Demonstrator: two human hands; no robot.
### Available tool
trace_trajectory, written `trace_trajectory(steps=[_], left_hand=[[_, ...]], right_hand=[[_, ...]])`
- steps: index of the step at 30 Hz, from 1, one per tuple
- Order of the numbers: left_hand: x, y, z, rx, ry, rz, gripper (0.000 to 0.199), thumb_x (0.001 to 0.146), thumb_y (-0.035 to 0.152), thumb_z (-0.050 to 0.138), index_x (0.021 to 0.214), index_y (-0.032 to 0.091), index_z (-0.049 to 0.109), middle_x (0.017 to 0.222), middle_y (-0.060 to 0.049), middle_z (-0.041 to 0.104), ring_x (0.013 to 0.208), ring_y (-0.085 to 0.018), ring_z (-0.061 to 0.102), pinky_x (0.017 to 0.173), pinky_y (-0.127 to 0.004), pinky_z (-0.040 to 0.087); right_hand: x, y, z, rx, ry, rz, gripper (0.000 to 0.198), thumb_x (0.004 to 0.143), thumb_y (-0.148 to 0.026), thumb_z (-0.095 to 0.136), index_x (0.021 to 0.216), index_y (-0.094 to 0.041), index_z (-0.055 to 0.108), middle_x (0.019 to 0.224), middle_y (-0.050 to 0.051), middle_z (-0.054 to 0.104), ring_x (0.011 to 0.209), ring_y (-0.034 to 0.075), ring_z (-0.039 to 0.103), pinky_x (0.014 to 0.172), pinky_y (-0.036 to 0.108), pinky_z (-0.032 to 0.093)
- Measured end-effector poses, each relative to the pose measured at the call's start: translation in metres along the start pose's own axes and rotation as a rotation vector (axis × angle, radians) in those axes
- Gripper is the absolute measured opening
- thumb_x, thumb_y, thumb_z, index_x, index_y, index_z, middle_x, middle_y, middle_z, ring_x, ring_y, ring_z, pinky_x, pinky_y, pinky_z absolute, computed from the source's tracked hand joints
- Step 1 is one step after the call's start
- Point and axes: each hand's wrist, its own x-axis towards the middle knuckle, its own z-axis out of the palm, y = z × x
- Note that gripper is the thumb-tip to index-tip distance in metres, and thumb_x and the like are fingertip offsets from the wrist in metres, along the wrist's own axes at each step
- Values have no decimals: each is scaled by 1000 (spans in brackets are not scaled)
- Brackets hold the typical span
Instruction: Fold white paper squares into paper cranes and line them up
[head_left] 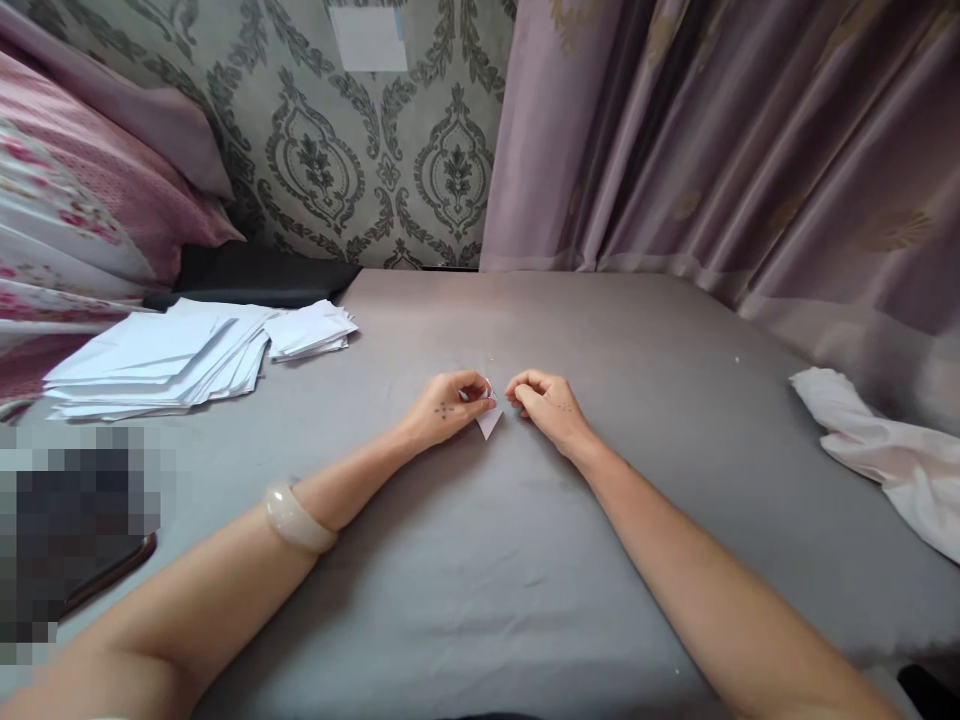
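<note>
A small folded piece of white paper (pixel 488 424) with a pointed lower corner is pinched between the thumb and fingers of my left hand (pixel 448 408). Part of the paper is hidden behind those fingers. My right hand (pixel 550 404) hovers just to the right, a small gap away from the paper. Its fingers are curled and drawn together at the tips; whether anything tiny sits between them I cannot make out. Both hands are low over the middle of the grey cloth-covered surface (pixel 480 560).
Stacked white paper sheets (pixel 161 345) lie at the left, beside a smaller paper pile (pixel 311 328). A black item (pixel 255 272) is behind them. A crumpled white cloth (pixel 885 440) lies at right. Purple curtains (pixel 645 140) hang at the back right. A pixelated area covers the lower left.
</note>
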Motion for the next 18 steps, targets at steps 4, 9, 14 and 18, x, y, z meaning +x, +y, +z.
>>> trace_trajectory(steps=[4,9,14,18], left_hand=[[1,-2,1,27,8,4,17,79,31,61,80,15,66,68,2,56,57,-8,43,58,-20,38],[0,-2,2,38,12,10,17,80,31,59,82,15,67,67,3,56,57,-8,43,58,-20,38],[-2,1,1,33,23,17,17,79,30,60,79,15,67,65,3,56,56,-8,43,58,-20,37],[-3,3,0,41,21,11,17,80,29,59,80,14,69,61,3,54,55,-8,42,57,-20,36]], right_hand=[[-2,-2,1,-24,-20,-48,18,67,-24,46,67,-19,63,65,0,59,62,12,53,60,25,42],[-5,-5,2,-64,-22,-83,20,68,-22,45,68,-18,65,67,0,61,65,13,54,63,25,42],[-5,-5,3,-115,-44,-103,21,68,-21,46,71,-19,67,68,0,64,68,14,58,70,27,44],[-5,-5,4,-142,-49,-102,20,69,-20,46,71,-19,66,72,1,67,70,15,60,72,28,45]])
